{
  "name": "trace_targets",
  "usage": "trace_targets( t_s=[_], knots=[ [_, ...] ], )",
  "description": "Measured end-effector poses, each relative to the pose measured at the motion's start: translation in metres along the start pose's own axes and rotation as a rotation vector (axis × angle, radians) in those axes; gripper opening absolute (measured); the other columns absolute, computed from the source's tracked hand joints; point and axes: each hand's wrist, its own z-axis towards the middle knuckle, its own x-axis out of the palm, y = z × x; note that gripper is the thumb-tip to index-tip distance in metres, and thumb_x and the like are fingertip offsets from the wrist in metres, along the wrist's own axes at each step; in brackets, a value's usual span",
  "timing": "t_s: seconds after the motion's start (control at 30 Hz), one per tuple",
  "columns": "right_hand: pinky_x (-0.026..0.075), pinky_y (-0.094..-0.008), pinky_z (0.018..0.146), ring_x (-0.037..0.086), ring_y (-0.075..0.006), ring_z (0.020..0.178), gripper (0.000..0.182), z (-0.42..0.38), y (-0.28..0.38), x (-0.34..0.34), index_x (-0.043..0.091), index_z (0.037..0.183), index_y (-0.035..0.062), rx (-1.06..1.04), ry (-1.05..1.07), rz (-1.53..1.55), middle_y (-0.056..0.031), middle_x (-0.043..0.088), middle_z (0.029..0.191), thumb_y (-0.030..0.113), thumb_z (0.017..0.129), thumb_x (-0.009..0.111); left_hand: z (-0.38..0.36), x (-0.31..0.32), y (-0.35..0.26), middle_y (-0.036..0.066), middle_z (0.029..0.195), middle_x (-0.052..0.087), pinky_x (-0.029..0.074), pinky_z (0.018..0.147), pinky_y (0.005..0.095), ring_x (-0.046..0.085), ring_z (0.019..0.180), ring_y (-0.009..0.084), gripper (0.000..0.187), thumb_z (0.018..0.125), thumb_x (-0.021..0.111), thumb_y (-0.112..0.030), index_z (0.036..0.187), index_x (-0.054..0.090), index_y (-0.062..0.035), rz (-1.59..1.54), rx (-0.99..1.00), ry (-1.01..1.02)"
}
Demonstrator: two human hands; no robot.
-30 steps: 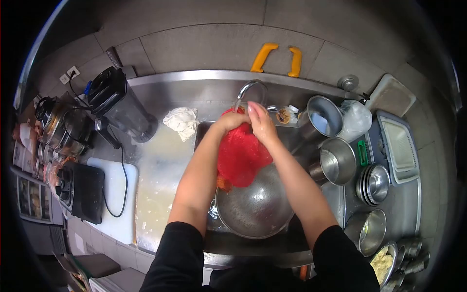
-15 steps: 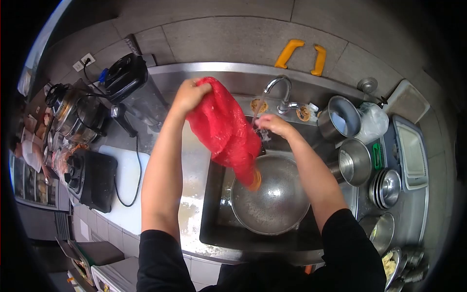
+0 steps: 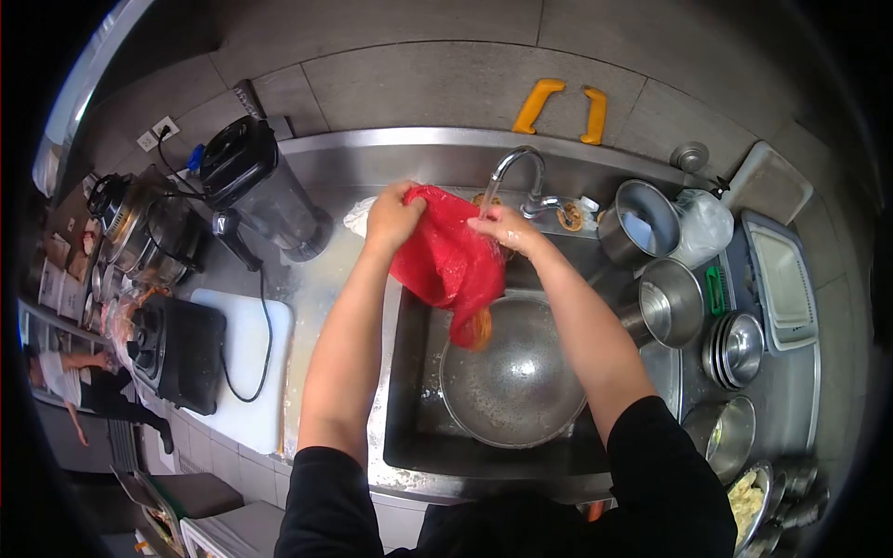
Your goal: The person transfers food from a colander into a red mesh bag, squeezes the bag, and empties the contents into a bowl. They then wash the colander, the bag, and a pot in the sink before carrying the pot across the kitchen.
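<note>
Hanging from the clenched left hand (image 3: 393, 221), the limp red fabric cloth (image 3: 448, 260) slants down rightward to the round grey metal bowl (image 3: 516, 391), its upper right edge meeting the curled right hand (image 3: 509, 230), grip unclear.

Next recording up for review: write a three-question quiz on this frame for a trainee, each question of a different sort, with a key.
1. What does the left hand hold?
A) a blender jar
B) a red cloth
C) a cutting board

2. True or false: the large round metal bowl sits inside the sink.

3. How many yellow handles show against the wall beyond the faucet?

Key: 1. B; 2. True; 3. Two.
</note>
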Motion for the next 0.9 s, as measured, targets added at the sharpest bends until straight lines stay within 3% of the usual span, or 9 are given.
trace_targets(
  t_s=[0.07, 0.17, 0.3, 0.37, 0.5, 0.63, 0.7, 0.83, 0.9],
  knots=[
    [0.049, -0.0338, 0.078, 0.063, -0.0188, 0.083, 0.036, 0.002, 0.015, 0.000, 0.064, 0.103, 0.0023, 0.019, -0.161, 0.015, -0.0102, 0.068, 0.091, 0.035, 0.089, 0.066, 0.003, 0.016, 0.034, 0.018, 0.115, 0.066, 0.047, 0.096, 0.0367, 0.063, 0.109, 0.0318, 0.050, 0.076, 0.069, -0.024, 0.122, 0.062, -0.0059, -0.004, 0.123, 0.033],
    [0.049, -0.0330, 0.083, 0.062, -0.0176, 0.090, 0.036, 0.004, 0.035, 0.002, 0.061, 0.114, -0.0009, -0.211, -0.051, 0.320, -0.0102, 0.068, 0.101, 0.028, 0.094, 0.064, -0.009, 0.022, 0.024, 0.018, 0.135, 0.055, 0.040, 0.106, 0.0352, 0.053, 0.125, 0.0311, 0.082, 0.070, 0.075, -0.026, 0.142, 0.043, -0.0037, -0.071, 0.161, 0.228],
    [0.049, -0.0325, 0.079, 0.062, -0.0149, 0.085, 0.024, 0.000, 0.060, -0.001, 0.063, 0.106, 0.0026, -0.207, -0.183, -0.142, -0.0062, 0.067, 0.093, 0.024, 0.095, 0.061, -0.013, 0.045, 0.004, 0.017, 0.133, 0.056, 0.042, 0.103, 0.0333, 0.056, 0.120, 0.0221, 0.083, 0.074, 0.076, -0.022, 0.143, 0.038, 0.0010, -0.445, 0.154, 0.290],
    [0.049, -0.0328, 0.080, 0.061, -0.0151, 0.087, 0.023, 0.004, 0.053, 0.001, 0.062, 0.108, 0.0023, -0.221, -0.214, -0.108, -0.0049, 0.066, 0.093, 0.021, 0.095, 0.061, -0.005, 0.055, 0.004, 0.011, 0.111, 0.068, 0.049, 0.091, 0.0335, 0.063, 0.101, 0.0194, 0.054, 0.079, 0.075, -0.015, 0.127, 0.056, 0.0021, -0.502, 0.127, 0.271],
    [0.050, -0.0373, 0.085, 0.063, -0.0194, 0.093, 0.031, -0.005, 0.040, 0.016, 0.063, 0.112, 0.0008, -0.291, -0.223, 0.616, -0.0065, 0.068, 0.100, 0.024, 0.091, 0.066, -0.005, 0.034, -0.025, 0.007, 0.095, 0.072, 0.051, 0.084, 0.0327, 0.066, 0.087, 0.0170, 0.030, 0.083, 0.070, -0.014, 0.109, 0.067, 0.0012, -0.374, -0.054, 0.184],
    [0.049, -0.0366, 0.090, 0.066, -0.0224, 0.098, 0.043, -0.004, 0.004, 0.020, 0.064, 0.118, 0.0027, -0.245, -0.136, 0.201, -0.0116, 0.070, 0.107, 0.033, 0.089, 0.070, -0.005, 0.012, -0.033, 0.016, 0.092, 0.072, 0.051, 0.082, 0.0349, 0.069, 0.089, 0.0257, 0.023, 0.083, 0.066, -0.015, 0.102, 0.070, -0.0028, -0.230, 0.129, 0.030],
    [0.049, -0.0369, 0.089, 0.068, -0.0259, 0.098, 0.043, 0.008, -0.001, 0.005, 0.066, 0.116, 0.0035, -0.165, -0.070, -0.031, -0.0158, 0.071, 0.105, 0.035, 0.086, 0.070, -0.007, 0.011, -0.020, 0.005, 0.096, 0.072, 0.050, 0.083, 0.0295, 0.065, 0.088, 0.0134, 0.019, 0.088, 0.061, -0.008, 0.104, 0.069, -0.0019, -0.207, 0.334, -0.171],
    [0.050, -0.0398, 0.088, 0.066, -0.0334, 0.101, 0.039, -0.017, 0.057, 0.003, 0.066, 0.118, 0.0067, -0.154, -0.327, -0.126, -0.0181, 0.070, 0.106, 0.027, 0.084, 0.069, -0.031, -0.001, -0.030, 0.015, 0.107, 0.070, 0.049, 0.090, 0.0341, 0.067, 0.102, 0.0270, 0.026, 0.085, 0.063, -0.010, 0.110, 0.069, -0.0044, -0.259, 0.335, -0.181],
    [0.050, -0.0408, 0.089, 0.065, -0.0344, 0.103, 0.040, -0.016, 0.036, 0.011, 0.065, 0.118, 0.0066, -0.008, -0.213, -0.254, -0.0186, 0.069, 0.106, 0.026, 0.084, 0.068, -0.021, 0.005, 0.005, 0.016, 0.106, 0.070, 0.049, 0.089, 0.0343, 0.067, 0.101, 0.0274, 0.027, 0.086, 0.063, -0.013, 0.110, 0.069, -0.0055, -0.159, 0.212, -0.119]
  ],
)
